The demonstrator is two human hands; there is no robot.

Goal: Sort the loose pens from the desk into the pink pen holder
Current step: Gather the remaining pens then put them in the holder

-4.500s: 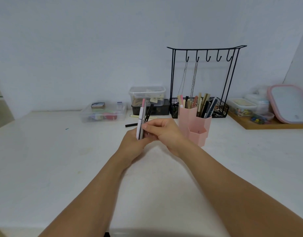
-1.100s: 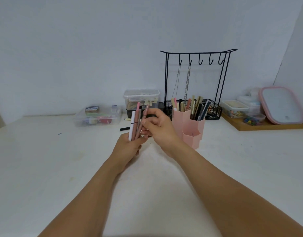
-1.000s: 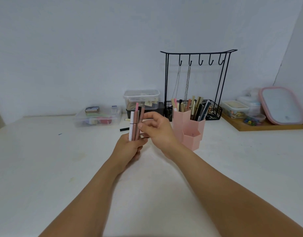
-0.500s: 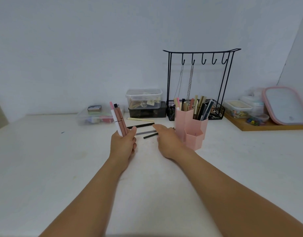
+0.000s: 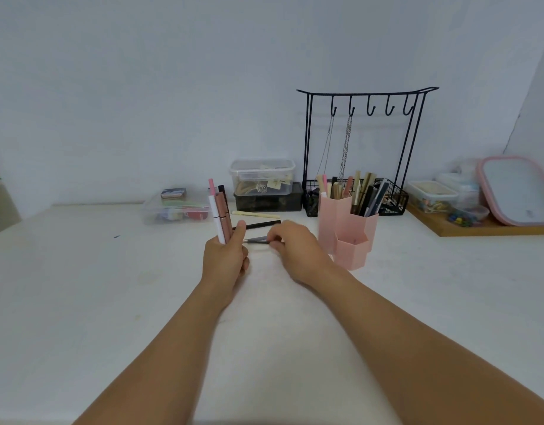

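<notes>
My left hand (image 5: 226,259) grips an upright bunch of pens (image 5: 220,211), white, pink, brown and black. My right hand (image 5: 295,243) is down on the white desk (image 5: 80,286), its fingertips pinching a grey pen (image 5: 257,239) that lies flat. Behind it lie a black pen (image 5: 261,224) and a cream pen (image 5: 255,214). The pink pen holder (image 5: 346,231), made of hexagonal tubes and holding several pens, stands just right of my right hand.
A black wire rack (image 5: 366,142) with hooks and hanging chains stands behind the holder. Clear plastic boxes (image 5: 261,176) sit at the back centre and back left (image 5: 175,207). A wooden tray (image 5: 479,227) with containers and a pink-rimmed lid (image 5: 516,188) is at the far right.
My right hand let go of the bunch, dropped to the desk and closed its fingertips on the grey pen. My left hand moved left with the bunch of pens.
</notes>
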